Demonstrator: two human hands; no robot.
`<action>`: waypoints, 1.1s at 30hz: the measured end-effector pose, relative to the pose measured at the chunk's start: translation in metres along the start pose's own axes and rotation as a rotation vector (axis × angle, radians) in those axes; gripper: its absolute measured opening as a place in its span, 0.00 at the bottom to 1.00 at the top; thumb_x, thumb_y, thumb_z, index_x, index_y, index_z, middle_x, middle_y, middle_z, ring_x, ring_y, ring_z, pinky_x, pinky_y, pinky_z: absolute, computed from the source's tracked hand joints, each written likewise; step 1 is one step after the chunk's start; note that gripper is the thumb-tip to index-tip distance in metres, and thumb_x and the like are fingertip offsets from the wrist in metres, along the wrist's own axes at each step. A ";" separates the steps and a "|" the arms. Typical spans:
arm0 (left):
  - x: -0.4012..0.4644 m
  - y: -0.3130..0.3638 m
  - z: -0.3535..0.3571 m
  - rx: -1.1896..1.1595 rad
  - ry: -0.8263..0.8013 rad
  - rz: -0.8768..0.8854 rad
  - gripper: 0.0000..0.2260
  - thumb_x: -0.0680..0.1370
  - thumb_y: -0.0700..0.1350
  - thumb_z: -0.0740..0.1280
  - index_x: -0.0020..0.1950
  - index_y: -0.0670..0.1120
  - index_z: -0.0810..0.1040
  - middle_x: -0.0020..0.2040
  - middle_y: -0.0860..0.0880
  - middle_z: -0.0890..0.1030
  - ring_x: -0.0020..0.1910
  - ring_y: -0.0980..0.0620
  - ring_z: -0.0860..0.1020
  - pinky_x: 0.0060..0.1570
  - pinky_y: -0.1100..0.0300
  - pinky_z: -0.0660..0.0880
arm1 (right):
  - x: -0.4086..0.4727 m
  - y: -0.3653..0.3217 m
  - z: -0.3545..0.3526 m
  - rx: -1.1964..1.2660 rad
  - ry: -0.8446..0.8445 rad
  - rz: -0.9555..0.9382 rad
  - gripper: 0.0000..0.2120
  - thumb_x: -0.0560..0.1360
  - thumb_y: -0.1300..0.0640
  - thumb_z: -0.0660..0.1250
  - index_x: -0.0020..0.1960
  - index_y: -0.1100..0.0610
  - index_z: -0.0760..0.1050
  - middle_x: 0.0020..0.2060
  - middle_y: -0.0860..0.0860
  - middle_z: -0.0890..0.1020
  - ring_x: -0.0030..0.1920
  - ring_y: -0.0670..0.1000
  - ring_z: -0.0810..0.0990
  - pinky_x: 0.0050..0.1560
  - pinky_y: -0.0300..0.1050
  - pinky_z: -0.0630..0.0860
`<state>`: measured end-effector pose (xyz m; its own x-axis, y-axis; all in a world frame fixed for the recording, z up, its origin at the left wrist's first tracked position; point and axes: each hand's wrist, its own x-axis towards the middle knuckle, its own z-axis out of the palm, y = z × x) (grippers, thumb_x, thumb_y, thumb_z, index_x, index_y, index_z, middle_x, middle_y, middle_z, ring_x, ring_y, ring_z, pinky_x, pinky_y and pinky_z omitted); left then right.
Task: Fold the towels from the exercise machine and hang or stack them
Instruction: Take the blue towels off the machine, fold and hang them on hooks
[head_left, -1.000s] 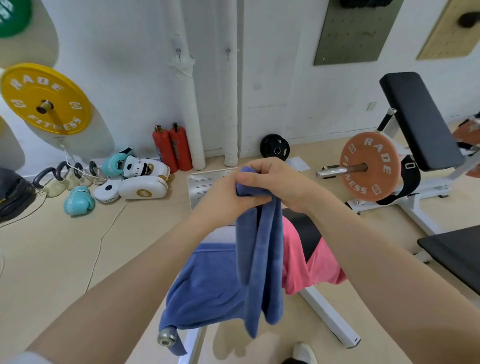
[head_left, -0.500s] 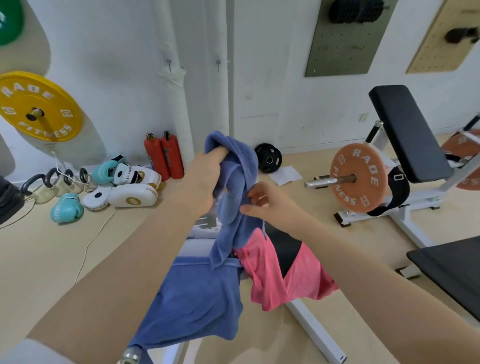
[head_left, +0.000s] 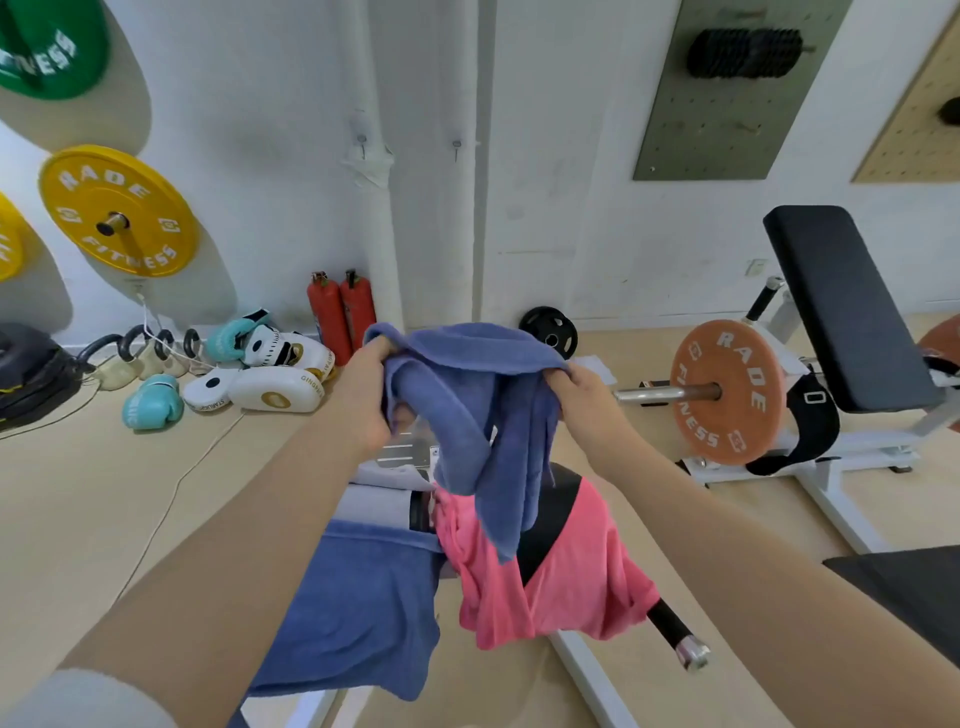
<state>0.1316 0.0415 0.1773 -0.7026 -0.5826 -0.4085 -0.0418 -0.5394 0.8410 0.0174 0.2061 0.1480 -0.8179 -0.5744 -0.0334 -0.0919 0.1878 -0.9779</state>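
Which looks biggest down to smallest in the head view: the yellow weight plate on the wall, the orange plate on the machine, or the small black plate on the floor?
1. Yellow plate
2. Orange plate, only slightly smaller; differing camera distance makes this unsure
3. Black plate, clearly smallest

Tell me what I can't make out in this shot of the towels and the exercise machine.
Head view only:
- Left hand fingers: buried in the held blue towel.
- Machine seat: mostly covered by the pink towel and the draped blue towel.
- Green plate: cut off by the frame's top-left edge.
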 end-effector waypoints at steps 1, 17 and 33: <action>0.005 -0.009 -0.004 0.239 0.115 -0.011 0.11 0.76 0.48 0.61 0.37 0.45 0.68 0.30 0.46 0.72 0.23 0.53 0.72 0.26 0.67 0.70 | 0.001 0.001 -0.007 0.081 0.021 0.057 0.12 0.80 0.54 0.56 0.42 0.53 0.73 0.39 0.49 0.78 0.44 0.49 0.76 0.48 0.42 0.73; -0.039 -0.051 0.095 1.217 -0.405 0.601 0.09 0.73 0.48 0.69 0.42 0.42 0.77 0.33 0.50 0.74 0.33 0.57 0.73 0.37 0.70 0.68 | -0.029 -0.024 -0.091 -0.044 -0.638 -0.053 0.07 0.76 0.58 0.65 0.42 0.50 0.79 0.34 0.44 0.81 0.36 0.40 0.79 0.41 0.32 0.74; -0.032 -0.085 0.088 0.301 0.043 0.064 0.09 0.76 0.36 0.61 0.52 0.47 0.75 0.37 0.48 0.72 0.32 0.55 0.69 0.26 0.65 0.66 | -0.050 0.004 -0.126 0.413 -0.576 0.026 0.19 0.78 0.66 0.56 0.51 0.46 0.80 0.35 0.54 0.76 0.34 0.47 0.77 0.36 0.35 0.75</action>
<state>0.0947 0.1597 0.1501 -0.6800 -0.6384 -0.3606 -0.2113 -0.3003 0.9301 -0.0134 0.3357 0.1716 -0.3755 -0.9255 -0.0505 0.2400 -0.0445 -0.9698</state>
